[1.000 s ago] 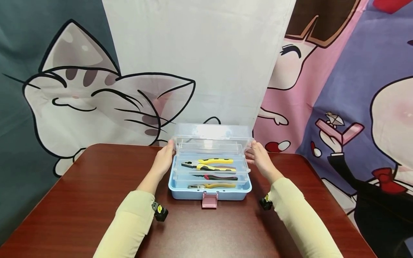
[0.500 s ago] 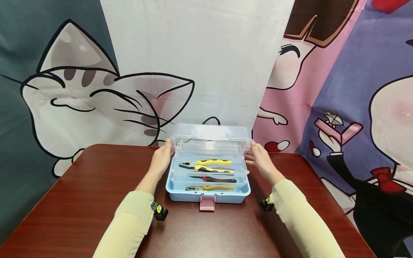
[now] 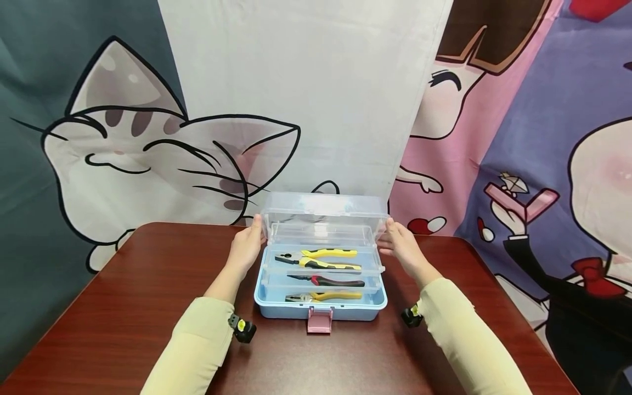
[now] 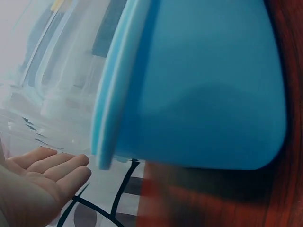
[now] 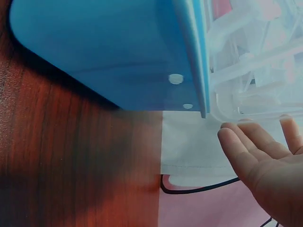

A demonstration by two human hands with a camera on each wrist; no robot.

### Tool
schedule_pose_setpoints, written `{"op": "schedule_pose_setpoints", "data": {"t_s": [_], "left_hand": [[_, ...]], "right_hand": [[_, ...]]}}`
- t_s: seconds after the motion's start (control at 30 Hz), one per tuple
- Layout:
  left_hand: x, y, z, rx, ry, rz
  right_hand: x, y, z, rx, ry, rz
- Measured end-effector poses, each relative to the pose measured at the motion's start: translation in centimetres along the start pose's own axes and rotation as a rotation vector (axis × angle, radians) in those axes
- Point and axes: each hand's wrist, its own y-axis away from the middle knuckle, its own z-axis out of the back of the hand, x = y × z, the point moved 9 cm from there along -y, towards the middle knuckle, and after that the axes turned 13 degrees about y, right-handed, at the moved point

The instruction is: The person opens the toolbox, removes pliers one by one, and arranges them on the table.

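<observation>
A light blue toolbox (image 3: 321, 311) stands on the table in the head view, its clear lid (image 3: 326, 206) raised and tilted back. Clear trays (image 3: 321, 233) hang between lid and base. Through them show yellow-black pliers (image 3: 316, 258), red-black pliers (image 3: 336, 282) and yellow-handled pliers (image 3: 336, 295). My left hand (image 3: 246, 244) touches the lid's left side, thumb up. At the right side, my right hand (image 3: 402, 247) touches the lid with its fingertips. Both wrist views show the fingers mostly straight against the clear plastic.
A pink latch (image 3: 320, 321) hangs down at the toolbox's front. The dark red-brown table (image 3: 163, 296) extends around the box. Behind it hangs a cartoon-printed cloth (image 3: 316, 99).
The toolbox has shifted slightly toward me, with its pliers and latch lower in the head view. Both hands remain at the sides of the raised lid.
</observation>
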Motion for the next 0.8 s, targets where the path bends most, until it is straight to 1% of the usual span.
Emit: {"op": "schedule_pose_setpoints", "data": {"t_s": [0.17, 0.33, 0.5, 0.6, 0.73, 0.8], "left_hand": [[-0.22, 0.35, 0.1, -0.014, 0.004, 0.023], [-0.31, 0.57, 0.33, -0.056, 0.004, 0.069], [-0.2, 0.27, 0.57, -0.092, 0.017, 0.104], [0.02, -0.03, 0.45, -0.075, 0.078, 0.125], [0.32, -0.32, -0.07, -0.01, 0.18, 0.143], [0.41, -0.41, -0.29, 0.013, 0.214, 0.146]], "right_hand": [[0.05, 0.17, 0.39, -0.022, 0.023, -0.039], [0.05, 0.16, 0.7, -0.05, 0.055, -0.081], [0.09, 0.12, 0.51, -0.036, 0.038, -0.095], [0.11, 0.1, 0.21, -0.005, 0.023, -0.082], [0.05, 0.08, -0.09, 0.031, 0.008, -0.065], [0.02, 0.07, -0.2, 0.046, -0.002, -0.062]]}}
